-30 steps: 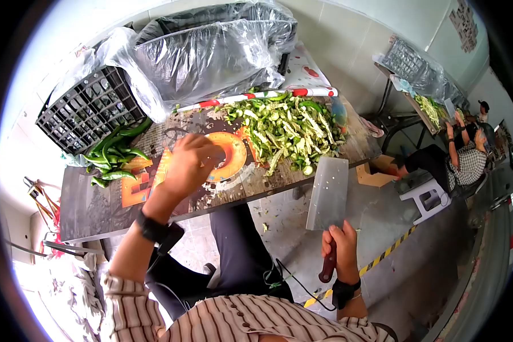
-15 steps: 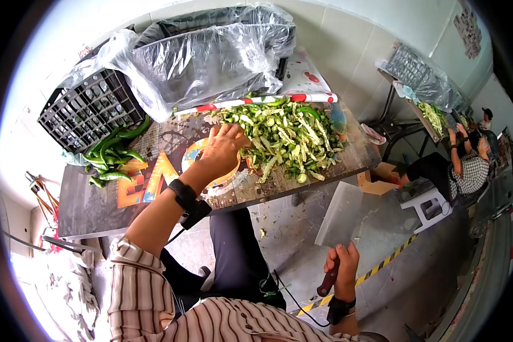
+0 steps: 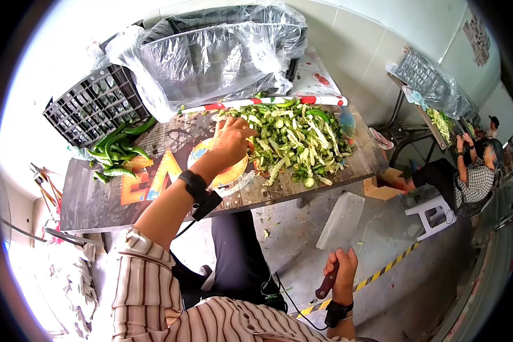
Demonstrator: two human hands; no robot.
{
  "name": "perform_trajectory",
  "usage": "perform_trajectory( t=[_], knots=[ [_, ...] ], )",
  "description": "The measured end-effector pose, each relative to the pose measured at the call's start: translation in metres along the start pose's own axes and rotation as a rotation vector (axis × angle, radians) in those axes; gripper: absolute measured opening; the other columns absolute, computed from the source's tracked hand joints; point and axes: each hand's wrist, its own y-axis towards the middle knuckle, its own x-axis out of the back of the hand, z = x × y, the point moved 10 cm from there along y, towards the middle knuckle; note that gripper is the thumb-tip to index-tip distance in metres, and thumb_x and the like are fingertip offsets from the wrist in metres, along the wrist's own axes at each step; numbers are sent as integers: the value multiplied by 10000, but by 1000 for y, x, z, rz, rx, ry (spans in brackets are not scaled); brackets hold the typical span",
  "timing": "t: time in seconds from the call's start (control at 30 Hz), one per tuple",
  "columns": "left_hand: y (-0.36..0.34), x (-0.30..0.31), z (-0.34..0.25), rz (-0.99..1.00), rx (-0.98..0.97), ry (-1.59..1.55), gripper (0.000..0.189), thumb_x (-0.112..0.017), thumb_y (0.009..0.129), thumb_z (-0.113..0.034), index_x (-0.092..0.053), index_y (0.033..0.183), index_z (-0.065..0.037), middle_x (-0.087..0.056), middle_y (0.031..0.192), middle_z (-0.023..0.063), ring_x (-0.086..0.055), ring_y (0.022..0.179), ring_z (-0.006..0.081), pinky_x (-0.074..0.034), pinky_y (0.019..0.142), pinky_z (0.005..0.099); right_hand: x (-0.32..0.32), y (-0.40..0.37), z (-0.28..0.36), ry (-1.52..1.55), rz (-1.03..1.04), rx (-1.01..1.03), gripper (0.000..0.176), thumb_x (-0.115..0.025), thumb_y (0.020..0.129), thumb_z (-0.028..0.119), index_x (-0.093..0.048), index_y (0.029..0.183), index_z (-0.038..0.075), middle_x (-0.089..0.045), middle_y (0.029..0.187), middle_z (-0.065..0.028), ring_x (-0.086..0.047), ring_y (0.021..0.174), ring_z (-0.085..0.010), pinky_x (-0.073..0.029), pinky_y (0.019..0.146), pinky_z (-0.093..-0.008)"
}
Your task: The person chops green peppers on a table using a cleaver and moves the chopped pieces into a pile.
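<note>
A broad pile of chopped green peppers point(image 3: 302, 139) lies on the right half of the wooden table point(image 3: 91, 199). My left hand point(image 3: 232, 139) rests at the pile's left edge, palm down with fingers spread; nothing shows in its grasp. Off the table's front edge, at the lower right, my right hand point(image 3: 342, 273) is wrapped round the dark red handle of a cleaver point(image 3: 342, 222), whose wide blade points up and away from me. Whole green peppers point(image 3: 117, 149) lie at the table's left side, by a tipped black crate point(image 3: 94, 105).
A crate lined with clear plastic point(image 3: 216, 60) stands at the table's back. Below the right edge is a cardboard box point(image 3: 381, 185). Farther right, a person point(image 3: 473, 176) sits at another table near a white stool point(image 3: 432, 216), and another person is behind.
The view has shifted slightly, moving the table and crates a little to the right. My left hand remains by the pile's left edge, and my right hand still holds the cleaver.
</note>
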Motion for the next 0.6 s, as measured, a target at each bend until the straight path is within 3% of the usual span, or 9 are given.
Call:
perform_trajectory(
  t=[0.1, 0.2, 0.37, 0.43, 0.6],
  knots=[
    [5, -2, 3, -25, 28, -27, 269, -681, 748, -106, -699, 996, -209, -569, 1088, 17, -463, 1125, 249, -341, 963, 431, 4, 2, -4, 8, 1, 2, 86, -469, 929, 125, -467, 999, 75, -474, 665, -20, -470, 466, -111, -448, 416, -286],
    [5, 1, 4, -65, -8, -18, 65, -652, 749, -127, -686, 740, -182, -581, 1049, 6, -470, 1124, 234, -331, 974, 419, 9, 1, -9, 22, -9, -3, 98, -469, 926, 109, -466, 1007, 53, -481, 673, -27, -477, 465, -117, -454, 417, -293],
    [-4, 14, 15, -100, 7, -73, 59, -657, 740, -113, -676, 751, -167, -581, 1037, 3, -467, 1123, 233, -333, 965, 431, 10, 0, -11, 15, -31, -6, 90, -472, 925, 110, -470, 993, 51, -483, 673, -28, -479, 465, -115, -455, 419, -293],
    [-7, 17, 18, -19, 56, -104, 59, -691, 742, -121, -669, 790, -147, -580, 1081, 18, -464, 1132, 263, -344, 974, 450, 10, 2, -15, 25, -22, -26, 81, -474, 924, 110, -474, 983, 55, -485, 671, -28, -477, 461, -114, -455, 419, -292],
    [-13, 10, -11, 63, -58, -172, 101, -669, 753, -154, -709, 841, -183, -581, 1002, -5, -485, 1089, 219, -330, 964, 439, 7, 1, -15, 10, -30, -38, 75, -477, 923, 109, -479, 978, 57, -499, 676, -25, -481, 465, -112, -459, 419, -290]
  ],
)
